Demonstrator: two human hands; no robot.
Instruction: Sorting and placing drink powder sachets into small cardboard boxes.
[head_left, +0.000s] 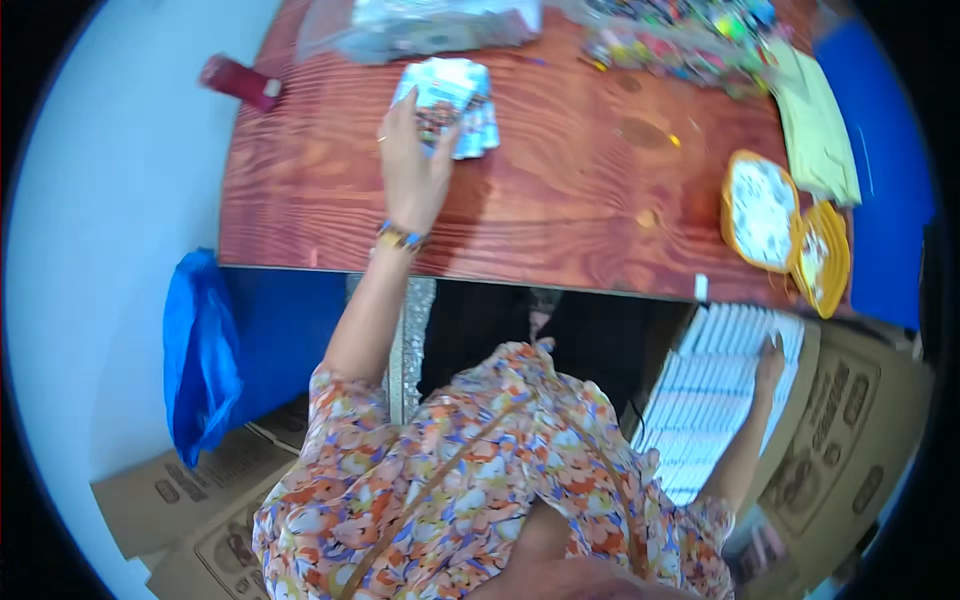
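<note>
"Where was the left grip (412,170)?"

"Above the desk (570,190), on the blue-and-white packets (462,85) lying near its far side; thumb and fingers were spread wide."

"And the right grip (769,368)?"

"Down by the rows of white packs (710,375) in the cardboard box (835,430). I couldn't tell whether it held one."

"Anything nearby?"

"A clear plastic bag (430,35) lay just beyond the packets; an open orange case (838,265) sat toward the desk's right end."

Tabletop (570,200) is showing red-brown wood grain across the upper frame. Packets (472,105), upper centre, are showing white and light blue plus a brown-red patch. Blouse (500,470), bottom centre, is carrying an orange, white and purple floral print. Case (729,222), right, is reading orange-yellow; bag (200,360), left, blue; canister (238,82), upper left, dark red.
</note>
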